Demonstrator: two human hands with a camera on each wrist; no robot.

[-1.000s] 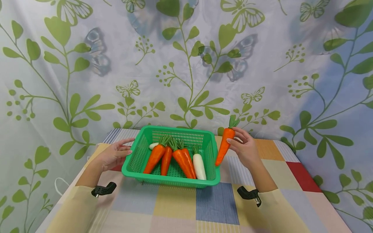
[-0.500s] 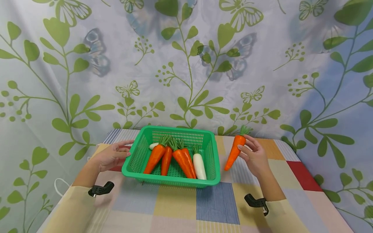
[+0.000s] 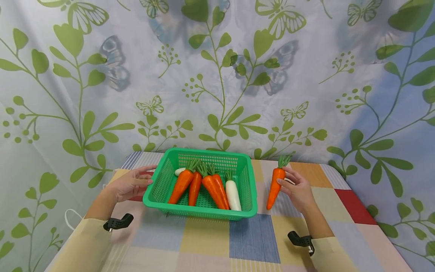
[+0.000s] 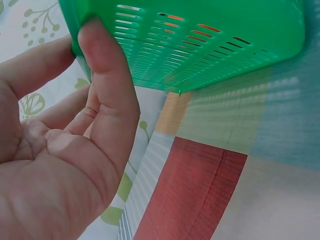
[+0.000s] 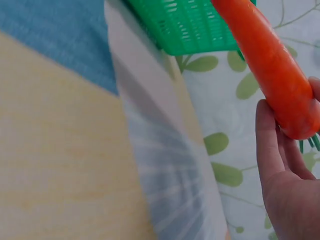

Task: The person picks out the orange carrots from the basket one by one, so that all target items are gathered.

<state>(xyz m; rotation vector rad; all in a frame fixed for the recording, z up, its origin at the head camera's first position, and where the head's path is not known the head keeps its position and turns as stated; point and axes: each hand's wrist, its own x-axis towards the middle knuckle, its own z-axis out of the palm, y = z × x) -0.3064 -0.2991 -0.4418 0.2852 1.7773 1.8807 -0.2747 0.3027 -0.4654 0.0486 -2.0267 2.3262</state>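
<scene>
My right hand [image 3: 299, 189] pinches an orange carrot [image 3: 275, 185] near its leafy top, between thumb and fingers. The carrot's tip points down, to the right of a green plastic basket [image 3: 200, 215]. In the right wrist view the thick end of the carrot [image 5: 280, 80] lies against the fingertips. At the basket's left side, my left hand [image 3: 129, 185] touches the rim with its fingers extended, as the left wrist view also shows at the basket wall [image 4: 200, 45]. Several carrots [image 3: 181, 185] lie inside the basket, beside a white radish [image 3: 233, 194] with green leaves.
A smaller white piece [image 3: 179, 171] shows partly behind the carrots in the basket. The patchwork tablecloth [image 3: 204, 241] covers the table, and a leaf-print curtain [image 3: 217, 94] hangs right behind it. A white cable [image 3: 69, 219] loops at the left table edge.
My right hand has moved right and nearer to me with the carrot, away from the basket's right rim, and the carrot hangs lower and more upright. The left hand and basket stay about where they were.
</scene>
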